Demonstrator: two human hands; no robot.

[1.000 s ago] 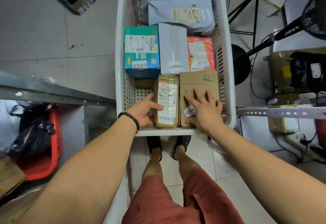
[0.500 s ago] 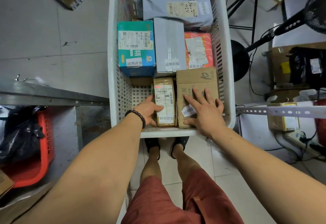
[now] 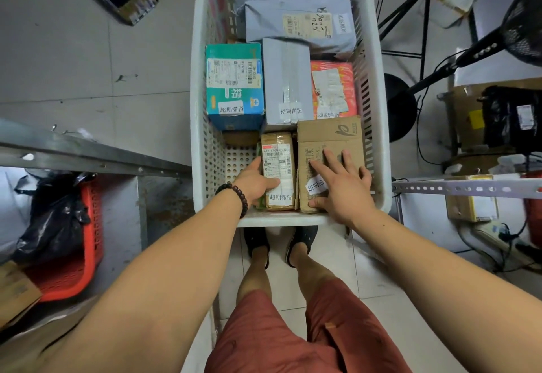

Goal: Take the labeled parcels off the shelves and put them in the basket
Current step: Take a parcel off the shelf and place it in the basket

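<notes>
Left hand (image 3: 254, 183) grips parcel (image 3: 277, 149), seemingly 超期滞留

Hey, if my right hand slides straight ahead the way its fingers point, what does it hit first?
The right hand lies flat on the brown cardboard box. Past the box's far edge it would likely meet the red parcel, or the grey parcel beside it; heights are unclear.

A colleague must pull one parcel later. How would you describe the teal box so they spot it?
In the big white basket, the teal box sits in the middle row by the left wall, beside a grey parcel. It alone is blue-green; its neighbours are grey, red or brown.
</notes>
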